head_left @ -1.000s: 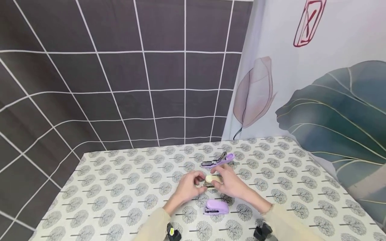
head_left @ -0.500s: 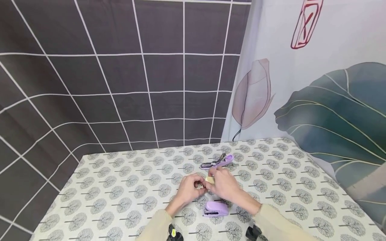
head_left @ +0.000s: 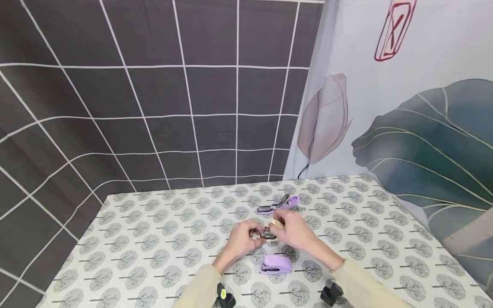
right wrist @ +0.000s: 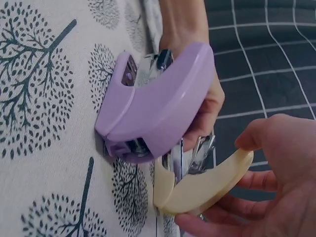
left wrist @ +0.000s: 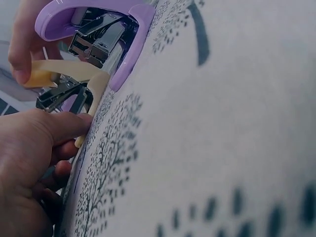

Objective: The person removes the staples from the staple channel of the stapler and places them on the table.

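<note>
A cream-yellow stapler (head_left: 276, 223) stands on the table between both hands, its top cover tilted up and metal parts showing. My left hand (head_left: 240, 239) pinches the front end of its base; in the left wrist view the thumb lies along the cream base (left wrist: 97, 85). My right hand (head_left: 294, 231) holds the raised cover (right wrist: 210, 187) between thumb and fingers. Nearer the body, a purple stapler (head_left: 278, 263) sits apart from both hands. The left hand's fingertips are partly hidden behind the stapler.
Beyond the hands lies a second purple stapler (head_left: 293, 201), opened out flat with its metal part raised. A small grey strip shows beside it. The tree-print tablecloth (head_left: 161, 244) reaches back to a dark grid curtain (head_left: 208, 94) and a floral curtain (head_left: 331, 51).
The right hand first moved left onto the stapler's front, then drew back right. The cream cover now stands raised, with metal exposed. My left hand stays at the front end.
</note>
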### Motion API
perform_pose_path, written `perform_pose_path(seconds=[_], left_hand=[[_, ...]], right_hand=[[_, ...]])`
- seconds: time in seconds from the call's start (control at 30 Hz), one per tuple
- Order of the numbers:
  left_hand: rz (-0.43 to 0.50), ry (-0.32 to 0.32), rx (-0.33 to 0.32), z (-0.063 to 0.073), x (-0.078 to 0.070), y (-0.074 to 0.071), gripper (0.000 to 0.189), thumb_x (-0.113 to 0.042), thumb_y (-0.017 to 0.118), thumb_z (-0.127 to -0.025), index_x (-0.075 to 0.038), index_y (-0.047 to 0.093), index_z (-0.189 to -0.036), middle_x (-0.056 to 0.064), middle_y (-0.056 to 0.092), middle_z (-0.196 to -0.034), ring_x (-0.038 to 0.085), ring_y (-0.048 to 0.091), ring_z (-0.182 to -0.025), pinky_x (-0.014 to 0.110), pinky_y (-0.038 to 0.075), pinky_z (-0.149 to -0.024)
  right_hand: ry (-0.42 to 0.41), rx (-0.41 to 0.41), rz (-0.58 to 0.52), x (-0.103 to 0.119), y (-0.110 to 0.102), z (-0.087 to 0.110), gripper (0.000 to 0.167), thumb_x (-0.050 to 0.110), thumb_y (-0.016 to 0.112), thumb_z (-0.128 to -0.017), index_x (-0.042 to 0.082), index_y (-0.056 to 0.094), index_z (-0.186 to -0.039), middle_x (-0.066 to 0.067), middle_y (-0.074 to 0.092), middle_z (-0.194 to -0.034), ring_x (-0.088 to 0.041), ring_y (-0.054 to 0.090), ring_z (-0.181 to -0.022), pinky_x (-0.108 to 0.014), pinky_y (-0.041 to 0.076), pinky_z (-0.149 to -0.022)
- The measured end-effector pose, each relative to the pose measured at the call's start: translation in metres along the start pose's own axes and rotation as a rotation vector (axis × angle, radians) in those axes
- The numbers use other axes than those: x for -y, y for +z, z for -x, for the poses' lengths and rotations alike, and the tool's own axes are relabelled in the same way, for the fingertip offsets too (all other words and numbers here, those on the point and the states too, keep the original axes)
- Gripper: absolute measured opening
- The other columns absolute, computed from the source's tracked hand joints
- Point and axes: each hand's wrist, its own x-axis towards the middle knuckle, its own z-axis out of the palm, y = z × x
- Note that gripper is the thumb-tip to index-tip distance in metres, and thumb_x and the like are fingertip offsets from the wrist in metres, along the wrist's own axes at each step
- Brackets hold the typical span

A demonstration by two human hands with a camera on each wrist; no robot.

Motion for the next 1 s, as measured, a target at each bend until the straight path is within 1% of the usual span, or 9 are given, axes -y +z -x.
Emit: perform_pose_path(seconds=[0.07, 0.17, 0.27, 0.37, 0.47, 0.6, 0.7, 0.87, 1.0], left_hand=[[0.002, -0.011, 0.006, -0.001, -0.001, 0.000, 0.019, -0.010, 0.086, -0.073, -0.014, 0.075, -0.088, -0.010, 0.062, -0.078, 0.003, 0.045, -0.064, 0.022, 0.041, -0.061], [0.003, -0.027, 0.006, -0.002, -0.001, 0.000, 0.019, -0.011, 0.086, -0.074, -0.014, 0.075, -0.088, -0.011, 0.060, -0.076, 0.003, 0.045, -0.064, 0.023, 0.040, -0.062], [0.002, -0.040, 0.006, -0.001, -0.001, 0.000, 0.020, -0.011, 0.087, -0.073, -0.014, 0.074, -0.089, -0.012, 0.061, -0.079, 0.004, 0.045, -0.064, 0.023, 0.040, -0.062], [0.005, -0.052, 0.010, 0.000, 0.000, 0.000, 0.021, -0.012, 0.087, -0.073, -0.014, 0.074, -0.090, -0.014, 0.062, -0.082, 0.004, 0.046, -0.065, 0.023, 0.041, -0.062], [0.014, -0.062, 0.013, 0.001, 0.000, 0.000, 0.021, -0.011, 0.087, -0.074, -0.014, 0.074, -0.091, -0.014, 0.062, -0.083, 0.004, 0.046, -0.066, 0.024, 0.041, -0.062], [0.030, -0.066, 0.015, 0.004, -0.001, 0.000, 0.021, -0.010, 0.086, -0.074, -0.013, 0.074, -0.090, -0.014, 0.061, -0.081, 0.005, 0.046, -0.065, 0.024, 0.040, -0.062], [0.031, -0.061, 0.015, 0.004, -0.001, 0.000, 0.021, -0.010, 0.086, -0.074, -0.012, 0.074, -0.090, -0.014, 0.061, -0.080, 0.004, 0.045, -0.065, 0.024, 0.040, -0.061], [0.026, -0.049, 0.017, 0.001, 0.000, 0.002, 0.020, -0.011, 0.086, -0.075, -0.013, 0.074, -0.091, -0.014, 0.061, -0.081, 0.003, 0.045, -0.065, 0.023, 0.040, -0.062], [0.026, -0.046, 0.014, 0.000, 0.001, 0.003, 0.020, -0.011, 0.086, -0.075, -0.013, 0.074, -0.091, -0.014, 0.061, -0.082, 0.003, 0.045, -0.066, 0.023, 0.041, -0.062]], right_hand=[[0.027, 0.004, -0.054, -0.004, -0.003, 0.001, 0.012, 0.009, 0.066, -0.088, 0.011, 0.056, -0.082, 0.006, 0.051, -0.066, -0.006, 0.049, -0.055, -0.022, 0.045, -0.048], [0.081, 0.009, -0.129, -0.009, -0.007, 0.004, 0.005, 0.008, 0.063, -0.089, 0.008, 0.058, -0.087, 0.004, 0.057, -0.074, -0.009, 0.055, -0.066, -0.027, 0.051, -0.063], [0.127, 0.009, -0.154, -0.013, -0.011, 0.005, 0.004, 0.009, 0.061, -0.091, 0.009, 0.058, -0.089, 0.003, 0.059, -0.079, -0.011, 0.057, -0.074, -0.031, 0.051, -0.075], [0.146, 0.005, -0.164, -0.016, -0.012, 0.007, 0.005, 0.010, 0.060, -0.093, 0.010, 0.058, -0.089, 0.003, 0.060, -0.082, -0.012, 0.058, -0.076, -0.034, 0.050, -0.076], [0.166, 0.008, -0.201, -0.019, -0.013, 0.009, 0.006, 0.011, 0.059, -0.094, 0.011, 0.057, -0.089, 0.001, 0.060, -0.083, -0.016, 0.058, -0.076, -0.034, 0.050, -0.071], [0.184, 0.027, -0.323, -0.024, -0.013, 0.014, 0.005, 0.010, 0.056, -0.096, 0.007, 0.055, -0.092, -0.006, 0.057, -0.086, -0.022, 0.059, -0.079, -0.034, 0.056, -0.069], [0.192, 0.036, -0.426, -0.028, -0.014, 0.017, 0.005, 0.008, 0.052, -0.098, 0.004, 0.054, -0.095, -0.011, 0.057, -0.093, -0.025, 0.060, -0.086, -0.036, 0.058, -0.071], [0.189, 0.033, -0.560, -0.037, -0.014, 0.021, 0.008, 0.007, 0.046, -0.101, 0.001, 0.051, -0.099, -0.016, 0.056, -0.106, -0.026, 0.058, -0.094, -0.042, 0.058, -0.076], [0.193, 0.047, -0.676, -0.043, -0.015, 0.023, 0.012, 0.006, 0.043, -0.102, -0.005, 0.049, -0.103, -0.024, 0.054, -0.113, -0.031, 0.058, -0.100, -0.047, 0.056, -0.081]])
